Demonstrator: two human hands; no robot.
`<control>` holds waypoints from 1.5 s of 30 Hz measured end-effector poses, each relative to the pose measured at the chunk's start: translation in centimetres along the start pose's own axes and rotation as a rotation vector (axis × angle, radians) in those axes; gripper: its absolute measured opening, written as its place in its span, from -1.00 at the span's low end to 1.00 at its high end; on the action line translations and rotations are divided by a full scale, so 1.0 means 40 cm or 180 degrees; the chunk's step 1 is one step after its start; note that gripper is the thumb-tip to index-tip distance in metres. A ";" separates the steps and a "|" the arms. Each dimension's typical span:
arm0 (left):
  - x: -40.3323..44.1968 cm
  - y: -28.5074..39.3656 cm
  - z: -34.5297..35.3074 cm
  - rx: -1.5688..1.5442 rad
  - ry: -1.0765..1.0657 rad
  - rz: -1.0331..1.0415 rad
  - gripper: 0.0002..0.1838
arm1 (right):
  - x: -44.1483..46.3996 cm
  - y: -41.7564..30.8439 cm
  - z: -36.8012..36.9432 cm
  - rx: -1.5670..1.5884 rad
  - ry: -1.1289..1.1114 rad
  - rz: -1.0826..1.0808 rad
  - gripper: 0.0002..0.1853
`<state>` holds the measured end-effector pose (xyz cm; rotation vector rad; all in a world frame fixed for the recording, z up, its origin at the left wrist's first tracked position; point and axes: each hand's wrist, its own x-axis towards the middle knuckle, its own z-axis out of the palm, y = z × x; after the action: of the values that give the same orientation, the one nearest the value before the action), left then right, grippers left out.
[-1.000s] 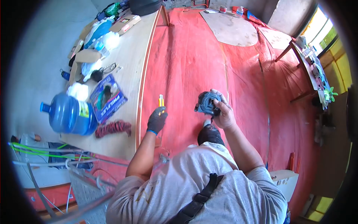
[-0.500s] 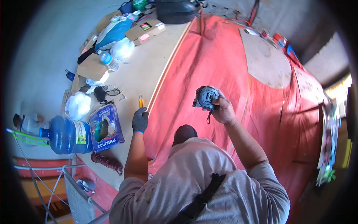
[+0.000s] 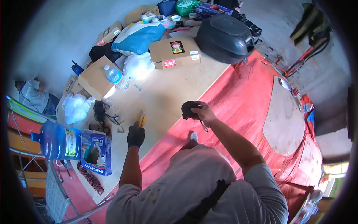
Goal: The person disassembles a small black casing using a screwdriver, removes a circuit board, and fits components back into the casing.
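Observation:
My left hand (image 3: 135, 136), in a dark glove, is closed around a slim yellow tool (image 3: 142, 118) whose end points away from me. Its exact kind is too small to tell. It is above the pale board (image 3: 164, 100). My bare right hand (image 3: 204, 113) grips a dark tape measure (image 3: 188, 110) with a wrist strap hanging from it, held up near the board's edge. No blade drawn out of the tape measure can be seen. Left of my gloved hand are a black strapped item (image 3: 100, 110) and a blue PHILFLEX box (image 3: 96, 152).
A large blue water jug (image 3: 56, 140) lies beside the box, with a bundle of dark red cord (image 3: 90, 179) below. Cardboard boxes (image 3: 175, 53), a water bottle (image 3: 116, 77) and a black case (image 3: 225, 38) stand farther off. Red sheeting (image 3: 238, 97) covers the right. Another person (image 3: 35, 95) is at far left.
My view has swung, so the board and boxes now fill more of it. Both hands still hold their things; the tape measure has come nearer the board's edge and turned its dark side.

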<state>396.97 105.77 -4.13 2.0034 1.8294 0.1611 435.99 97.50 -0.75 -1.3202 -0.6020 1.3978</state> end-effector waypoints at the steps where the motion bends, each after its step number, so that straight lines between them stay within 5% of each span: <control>1: 0.006 0.031 -0.017 0.0284 0.0323 -0.0025 -0.30 | 0.050 -0.007 0.007 -0.0189 0.0095 0.0057 -0.45; 6: 0.076 0.105 0.002 0.0578 0.1683 0.0833 -0.27 | 0.331 0.079 0.024 -0.0654 -0.0060 0.0308 -0.32; 10: 0.087 0.282 -0.007 0.0043 0.1644 0.0895 -0.33 | 0.437 0.068 0.050 -0.0978 -0.0693 -0.0203 -0.44; 11: 0.086 0.330 -0.007 -0.0123 0.1572 0.0868 -0.37 | 0.446 0.055 0.035 -0.2097 -0.0575 -0.0623 -0.48; 14: 0.097 0.442 0.026 -0.0144 0.1565 0.1112 -0.38 | 0.464 -0.026 -0.014 -0.3393 -0.1127 -0.0938 -0.47; 17: 0.104 0.551 0.086 -0.0471 0.1482 0.0911 -0.48 | 0.445 -0.157 -0.197 -0.3290 -0.0653 -0.1849 -0.50; 19: 0.106 0.653 0.123 -0.0800 0.1431 0.0619 -0.60 | 0.379 -0.363 -0.363 -0.3053 0.0079 -0.1759 -0.55; 22: 0.140 0.811 0.158 -0.1163 0.1328 0.0998 -0.65 | 0.408 -0.496 -0.728 -0.3535 0.1320 -0.3422 -0.47; 23: 0.159 0.859 0.191 -0.1178 0.1523 0.0965 -0.60 | 0.394 -0.566 -0.810 -0.3852 0.1466 -0.3033 -0.44; 26: 0.197 1.023 0.264 -0.1070 0.1005 0.0530 -0.63 | 0.437 -0.696 -0.995 -0.4924 0.1153 -0.2947 -0.41; 30: 0.280 1.237 0.303 -0.1170 0.0872 0.0991 -0.61 | 0.541 -0.751 -1.147 -0.5290 0.0007 -0.3732 -0.48; 33: 0.317 1.347 0.314 -0.1223 0.0812 0.1141 -0.62 | 0.572 -0.779 -1.173 -0.5109 -0.0597 -0.3903 -0.59; 36: 0.347 1.397 0.350 -0.1135 0.0732 0.1340 -0.64 | 0.587 -0.879 -1.155 -0.4862 -0.0463 -0.4387 -0.60; 42: 0.380 1.507 0.332 -0.1089 0.0577 0.1226 -0.69 | 0.695 -1.282 -0.948 -0.3826 -0.0786 -0.5043 -0.35; 45: 0.390 1.538 0.323 -0.1264 0.0706 0.1206 -0.71 | 0.765 -1.364 -0.843 -0.3669 -0.1116 -0.5093 -0.40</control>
<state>460.46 115.24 4.49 2.0719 1.3726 0.8187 491.56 131.75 27.37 -0.7698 -2.2301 -0.2147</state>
